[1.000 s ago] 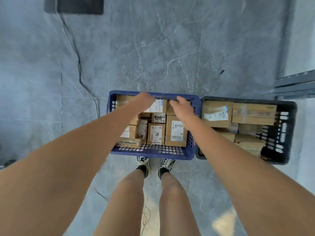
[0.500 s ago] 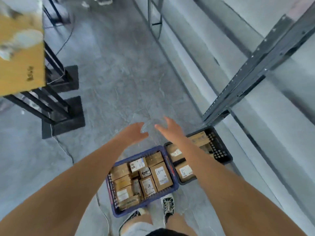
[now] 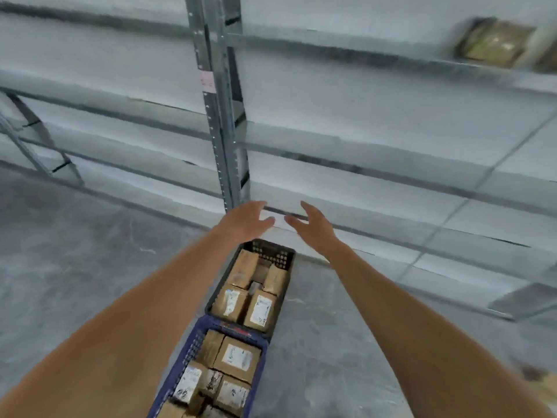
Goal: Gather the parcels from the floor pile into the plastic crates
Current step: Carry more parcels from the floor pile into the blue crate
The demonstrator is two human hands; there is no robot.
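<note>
A blue plastic crate [image 3: 184,362] stands on the floor below me, packed with cardboard parcels [image 3: 237,359] that bear white labels. Right behind it stands a black plastic crate [image 3: 278,256], also filled with brown parcels [image 3: 261,310]. My left hand [image 3: 247,220] and my right hand [image 3: 310,223] are both stretched out in the air above the black crate's far end, fingers spread and relaxed. Neither hand holds anything. A small gap separates the two hands.
Grey metal shelving fills the view ahead, with an upright post [image 3: 223,116] just beyond my hands. A brown parcel [image 3: 494,43] lies on an upper shelf at the right. Grey stone floor [image 3: 75,251] spreads to the left and around the crates.
My hands left the blue crate's parcels and rose empty into the air. My view swung up and round from the floor to the shelving, so the crates now line up lengthwise.
</note>
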